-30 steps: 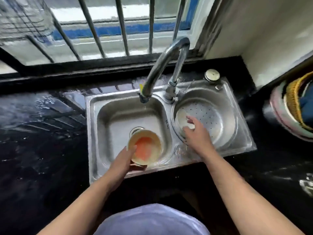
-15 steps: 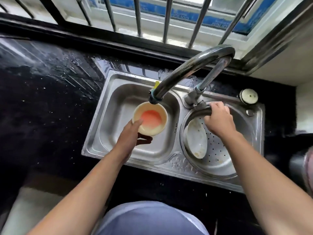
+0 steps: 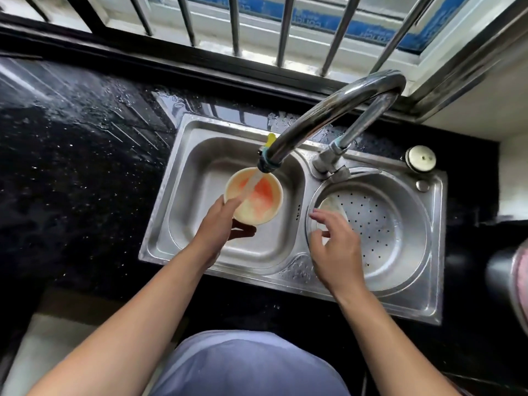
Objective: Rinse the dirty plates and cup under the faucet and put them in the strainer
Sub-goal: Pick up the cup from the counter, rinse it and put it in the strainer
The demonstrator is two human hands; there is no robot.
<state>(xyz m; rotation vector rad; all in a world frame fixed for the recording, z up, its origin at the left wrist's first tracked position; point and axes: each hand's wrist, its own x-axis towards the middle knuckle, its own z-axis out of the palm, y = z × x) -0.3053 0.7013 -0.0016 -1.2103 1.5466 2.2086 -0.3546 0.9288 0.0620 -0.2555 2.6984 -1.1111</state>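
A black countertop (image 3: 71, 172) is surrounding a steel double sink (image 3: 177, 218). A curved faucet (image 3: 328, 110) is pouring water into the left basin. In the right basin a round perforated strainer (image 3: 394, 232) is holding one pale plate (image 3: 331, 205) leaning at its left side. The left hand (image 3: 217, 227) is gripping a cream plate (image 3: 254, 195), smeared orange, under the stream. The right hand (image 3: 334, 247) is hovering above the strainer's left rim, fingers loosely spread, holding nothing.

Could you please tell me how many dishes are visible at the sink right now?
2: a stained dish in the left hand under the running faucet, and a plate leaning in the strainer. Others may be hidden.
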